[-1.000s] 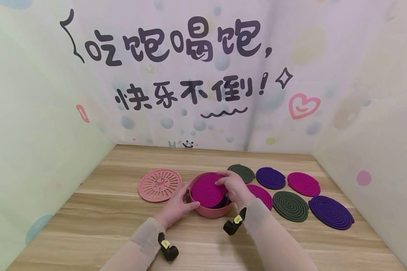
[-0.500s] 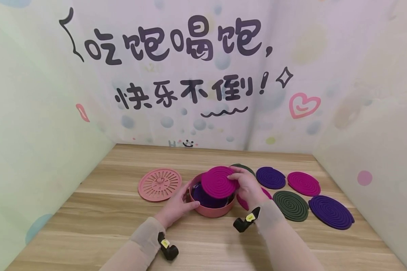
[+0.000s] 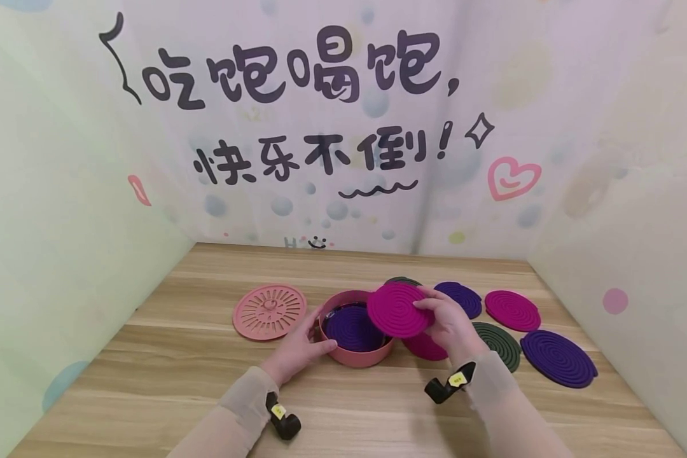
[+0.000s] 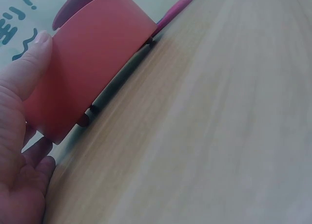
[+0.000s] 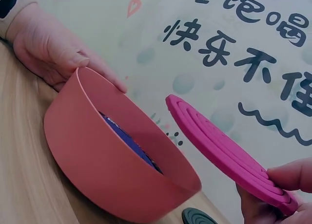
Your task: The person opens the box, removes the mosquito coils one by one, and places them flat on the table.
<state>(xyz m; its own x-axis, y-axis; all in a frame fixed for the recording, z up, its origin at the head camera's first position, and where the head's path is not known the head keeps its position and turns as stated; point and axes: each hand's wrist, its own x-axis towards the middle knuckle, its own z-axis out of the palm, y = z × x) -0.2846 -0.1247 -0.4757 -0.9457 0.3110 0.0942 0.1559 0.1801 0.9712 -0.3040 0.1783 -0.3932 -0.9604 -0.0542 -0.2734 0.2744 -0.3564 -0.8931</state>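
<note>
A round pink mosquito coil holder stands on the table, with a purple mosquito coil lying inside it. My left hand grips the holder's left side; in the left wrist view the thumb presses the outer wall. My right hand pinches the right edge of a magenta mosquito coil between thumb and fingers. That coil is held above the table, just past the holder's right rim, and looks tilted in the right wrist view. Beneath it, another magenta coil is partly hidden.
A slotted pink lid lies left of the holder. On the right lie more coils: purple, magenta, green and purple. A green coil shows behind the held one. Printed cloth walls surround the wooden table.
My right hand has lifted the magenta coil out of the holder and carried it rightward, uncovering the purple coil inside. The left hand stays on the holder.
</note>
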